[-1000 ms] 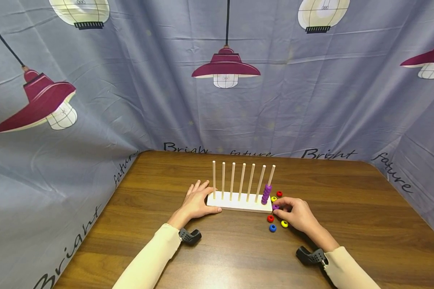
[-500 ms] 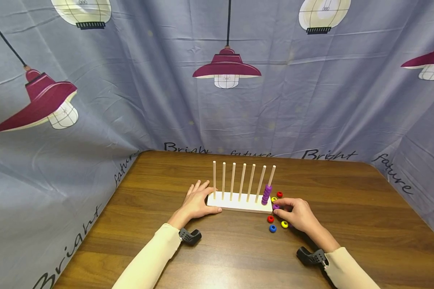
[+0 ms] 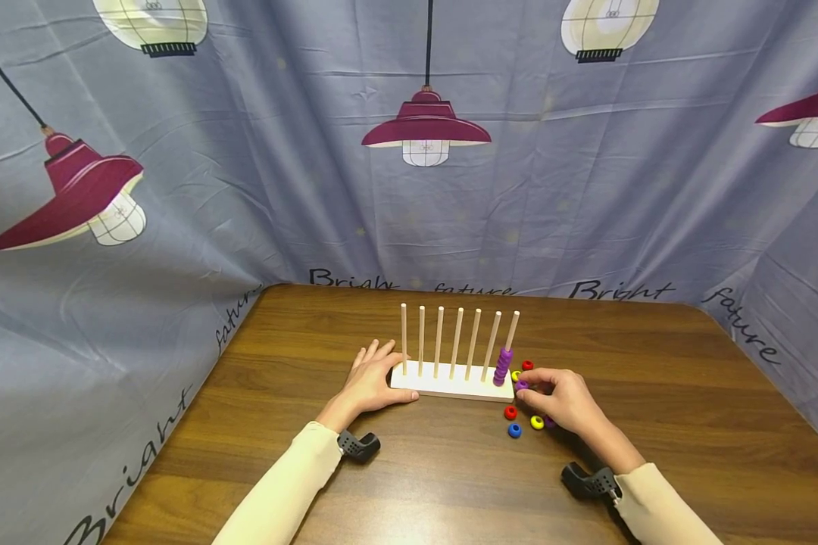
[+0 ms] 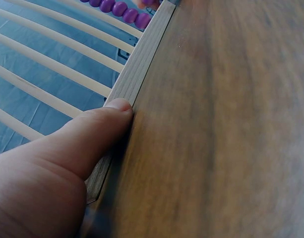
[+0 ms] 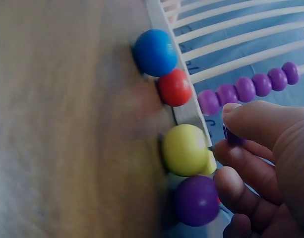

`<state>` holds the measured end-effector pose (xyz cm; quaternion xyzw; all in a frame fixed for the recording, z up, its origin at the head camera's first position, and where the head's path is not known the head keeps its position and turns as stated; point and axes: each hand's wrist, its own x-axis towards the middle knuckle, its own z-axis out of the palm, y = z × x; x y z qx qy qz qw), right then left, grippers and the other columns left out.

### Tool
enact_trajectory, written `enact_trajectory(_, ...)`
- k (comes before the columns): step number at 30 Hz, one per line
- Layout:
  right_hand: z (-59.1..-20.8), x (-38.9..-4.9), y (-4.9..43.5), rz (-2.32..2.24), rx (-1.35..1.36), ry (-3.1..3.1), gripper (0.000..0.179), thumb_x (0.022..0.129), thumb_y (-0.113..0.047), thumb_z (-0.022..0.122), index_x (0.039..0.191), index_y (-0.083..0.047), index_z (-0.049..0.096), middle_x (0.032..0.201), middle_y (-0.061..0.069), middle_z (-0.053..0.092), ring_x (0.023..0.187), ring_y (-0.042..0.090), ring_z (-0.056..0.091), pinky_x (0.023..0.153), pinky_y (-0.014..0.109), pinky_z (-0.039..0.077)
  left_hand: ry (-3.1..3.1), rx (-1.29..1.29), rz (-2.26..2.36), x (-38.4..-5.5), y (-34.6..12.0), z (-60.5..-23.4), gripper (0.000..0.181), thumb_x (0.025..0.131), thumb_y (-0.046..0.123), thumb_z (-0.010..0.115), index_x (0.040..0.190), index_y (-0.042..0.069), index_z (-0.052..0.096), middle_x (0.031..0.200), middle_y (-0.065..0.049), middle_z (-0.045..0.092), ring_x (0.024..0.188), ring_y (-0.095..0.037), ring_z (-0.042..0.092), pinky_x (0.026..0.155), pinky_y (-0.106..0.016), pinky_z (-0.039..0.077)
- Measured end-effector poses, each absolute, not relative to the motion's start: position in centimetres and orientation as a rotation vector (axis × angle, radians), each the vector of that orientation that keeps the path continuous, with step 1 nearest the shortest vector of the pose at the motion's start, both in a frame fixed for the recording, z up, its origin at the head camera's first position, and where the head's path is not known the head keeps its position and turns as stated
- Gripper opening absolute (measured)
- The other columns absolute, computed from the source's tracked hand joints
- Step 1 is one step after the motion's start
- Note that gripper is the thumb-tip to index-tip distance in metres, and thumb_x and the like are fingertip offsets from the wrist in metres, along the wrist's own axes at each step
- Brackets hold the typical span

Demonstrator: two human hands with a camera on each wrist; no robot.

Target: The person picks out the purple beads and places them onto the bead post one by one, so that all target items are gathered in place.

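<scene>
A pale wooden bead frame (image 3: 450, 388) with several upright pegs stands on the table; purple beads (image 3: 502, 367) are stacked on its rightmost peg. My left hand (image 3: 368, 384) holds the frame's left end, thumb along the front edge and the other fingers spread behind it. Just right of the frame, my right hand (image 3: 564, 399) pinches a loose purple bead (image 3: 522, 386) between thumb and fingers; in the right wrist view that bead (image 5: 233, 137) is mostly hidden by the thumb. Another purple bead (image 5: 196, 201) lies below the fingers.
Near the frame's right end lie a blue bead (image 3: 514, 431), a red bead (image 3: 510, 412) and a yellow bead (image 3: 537, 422). Farther back sit another red bead (image 3: 528, 365) and a yellow bead (image 3: 516, 375). A printed curtain (image 3: 423, 219) hangs behind the wooden table (image 3: 627, 341).
My right hand has shifted slightly up and to the right with the pinched bead. A purple bead beneath that hand has come into sight. The left hand stays put.
</scene>
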<state>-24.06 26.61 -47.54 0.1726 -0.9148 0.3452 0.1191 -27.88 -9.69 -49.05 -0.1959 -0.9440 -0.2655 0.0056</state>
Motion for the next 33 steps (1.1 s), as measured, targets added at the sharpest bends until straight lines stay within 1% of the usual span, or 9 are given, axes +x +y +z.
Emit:
enact_trajectory(5, -46.7, -24.2, 26.9, 0.992, 0.499, -2.653, 0.018, 0.081, -0.009, 0.083, 0.098, -0.004, 0.079, 0.076, 0.001, 0.073, 0.063, -0.006, 0.051, 0.054, 0.02, 0.046, -2.972, -0.604, -0.825, -27.9, -9.7, -49.0, 0.071, 0.077, 0.054, 0.082, 0.138, 0.022, 0.063, 0.163, -0.017, 0.039, 0.156, -0.046, 0.022, 0.128, -0.06, 0.012)
enact_trajectory(9, -45.5, -24.3, 27.1, 0.996, 0.511, -2.635, 0.019, 0.082, -0.008, 0.082, 0.1, -0.004, 0.079, 0.081, 0.004, 0.076, 0.064, -0.007, 0.053, 0.054, 0.019, 0.047, -2.973, -0.6, -0.826, -27.9, -9.7, -49.0, 0.071, 0.077, 0.054, 0.082, 0.138, 0.023, 0.063, 0.163, -0.016, 0.039, 0.156, -0.045, 0.022, 0.128, -0.06, 0.012)
enact_trajectory(18, -42.0, -24.8, 27.2, 0.935, 0.539, -2.578, 0.018, 0.083, -0.009, 0.081, 0.099, -0.002, 0.078, 0.076, 0.003, 0.076, 0.062, -0.005, 0.053, 0.052, 0.018, 0.045, -2.957, -0.602, -0.84, -27.9, -9.7, -49.1, 0.07, 0.077, 0.054, 0.081, 0.137, 0.024, 0.063, 0.163, -0.017, 0.039, 0.155, -0.046, 0.022, 0.128, -0.06, 0.012)
enact_trajectory(28, -38.1, -25.3, 26.9, 0.876, 0.576, -2.561, 0.016, 0.085, -0.011, 0.08, 0.099, -0.004, 0.079, 0.082, 0.005, 0.078, 0.066, -0.008, 0.056, 0.057, 0.015, 0.047, -2.958, -0.599, -0.847, -27.9, -9.7, -49.1, 0.07, 0.077, 0.054, 0.082, 0.137, 0.024, 0.064, 0.163, -0.016, 0.04, 0.156, -0.046, 0.022, 0.128, -0.06, 0.012)
enact_trajectory(33, -36.0, -25.5, 26.5, 0.857, 0.587, -2.563, 0.016, 0.087, -0.013, 0.08, 0.101, -0.005, 0.079, 0.083, 0.005, 0.078, 0.066, -0.007, 0.057, 0.057, 0.015, 0.047, -2.959, -0.597, -0.842, -27.9, -9.7, -49.1, 0.071, 0.077, 0.054, 0.082, 0.138, 0.023, 0.063, 0.163, -0.016, 0.04, 0.156, -0.046, 0.022, 0.128, -0.06, 0.012)
